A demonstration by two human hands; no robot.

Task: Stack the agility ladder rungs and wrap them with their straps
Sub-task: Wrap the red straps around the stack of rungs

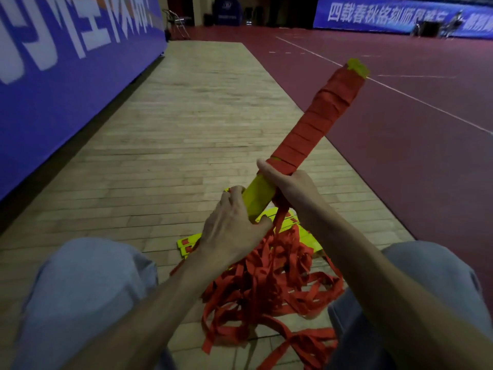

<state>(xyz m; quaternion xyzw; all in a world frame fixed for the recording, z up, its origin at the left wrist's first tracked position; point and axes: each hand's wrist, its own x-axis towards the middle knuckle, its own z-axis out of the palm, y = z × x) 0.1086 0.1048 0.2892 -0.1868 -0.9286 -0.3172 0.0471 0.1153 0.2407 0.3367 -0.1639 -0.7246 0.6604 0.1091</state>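
Note:
A stack of yellow ladder rungs [260,194] points up and to the right, held in the air over my lap. Red strap [317,121] is wound tightly around most of its far length, with a yellow tip [357,66] showing at the end. My left hand [232,225] grips the bare near end of the stack. My right hand [288,182] grips the stack where the winding ends and holds the strap that hangs down from there. A loose heap of red strap [269,284] lies on the floor between my knees, over more yellow rungs [186,243].
I sit on a wooden floor strip [186,129] with my knees [80,276] either side of the heap. A blue banner wall [66,54] runs along the left. Dark red court flooring [413,129] with white lines lies to the right. Chairs [176,20] stand far back.

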